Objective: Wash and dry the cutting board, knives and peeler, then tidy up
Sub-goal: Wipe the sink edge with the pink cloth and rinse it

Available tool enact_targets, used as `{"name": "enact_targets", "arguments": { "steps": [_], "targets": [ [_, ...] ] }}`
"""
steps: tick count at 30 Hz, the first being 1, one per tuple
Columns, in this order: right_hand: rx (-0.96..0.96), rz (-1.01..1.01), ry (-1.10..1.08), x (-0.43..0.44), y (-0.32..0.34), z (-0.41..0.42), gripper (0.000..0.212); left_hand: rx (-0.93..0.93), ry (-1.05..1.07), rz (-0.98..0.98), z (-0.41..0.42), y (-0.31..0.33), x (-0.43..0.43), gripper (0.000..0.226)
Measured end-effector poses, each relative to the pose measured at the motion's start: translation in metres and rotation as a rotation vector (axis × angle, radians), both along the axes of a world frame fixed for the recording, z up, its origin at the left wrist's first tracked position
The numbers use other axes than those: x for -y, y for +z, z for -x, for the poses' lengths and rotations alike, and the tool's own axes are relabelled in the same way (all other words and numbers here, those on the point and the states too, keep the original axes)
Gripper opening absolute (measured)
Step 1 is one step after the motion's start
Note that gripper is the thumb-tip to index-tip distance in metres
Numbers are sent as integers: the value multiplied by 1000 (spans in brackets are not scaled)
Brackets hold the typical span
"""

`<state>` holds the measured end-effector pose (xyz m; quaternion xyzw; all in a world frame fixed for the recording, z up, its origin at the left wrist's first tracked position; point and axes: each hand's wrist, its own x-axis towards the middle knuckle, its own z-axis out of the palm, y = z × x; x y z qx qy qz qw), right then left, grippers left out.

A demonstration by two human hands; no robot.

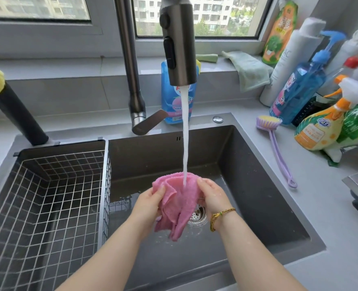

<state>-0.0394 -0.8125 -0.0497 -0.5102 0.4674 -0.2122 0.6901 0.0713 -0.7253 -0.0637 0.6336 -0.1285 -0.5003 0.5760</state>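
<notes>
Holding the pink cloth (178, 204) over the sink (258, 185), I judged splash the main risk: the water stream (185, 143) struck the bunched top and could spray onto the table (310, 206). The hanging tail could also drop onto the drain strainer (198, 216) if the grip slackened. My left hand (150, 201) and right hand (212, 196) faced each other, forearms converging, fingers (204, 182) curled and pinching the upper folds from either side. Beyond, the faucet head (179, 45) ran open. Cutting board, knives and peeler were not in view.

Wire basket (47, 196) sat in the sink (258, 185) at 9 o'clock; purple brush (275, 150) and orange spray bottle (319, 131) occupied the tabletop (321, 206) at 3 o'clock.
</notes>
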Motion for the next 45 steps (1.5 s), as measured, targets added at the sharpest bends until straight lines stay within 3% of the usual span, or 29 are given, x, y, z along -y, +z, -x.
{"name": "enact_targets", "arguments": {
  "steps": [5, 9, 14, 18, 21, 23, 26, 28, 32, 36, 45],
  "targets": [
    [-41, -35, -30, 5, -1, 7, 28, -225, 66, 41, -1, 1, 2, 27],
    [44, -63, -78, -3, 0, 0, 25, -231, 17, 75, 6, 0, 2, 32],
    [9, 91, 81, -19, -2, -9, 22, -227, -111, 159, 20, 4, 1, 29],
    [-30, 187, 166, -19, -1, -7, 18, -151, 61, 24, 17, 1, 5, 18],
    [-53, 268, 18, -16, -5, -3, 17, -217, 170, 44, 16, 7, 9, 17],
    [-157, 240, 46, -9, -12, 3, 34, -354, 232, 122, 12, 16, 10, 24],
    [-145, -27, 270, -6, -17, 9, 69, -437, 183, 221, 6, 25, 11, 33],
    [-121, -46, 321, -4, -16, 10, 68, -377, 100, 206, 1, 26, 14, 33],
    [-39, -55, 197, 10, -13, 10, 16, 64, -12, -38, -24, 25, 30, 18],
    [-78, -7, 193, 16, -6, 13, 12, 402, -42, -38, -53, 52, 56, 16],
    [-55, -1, 287, 16, 2, 16, 7, 382, -30, -44, -84, 92, 108, 21]
  ]
}}
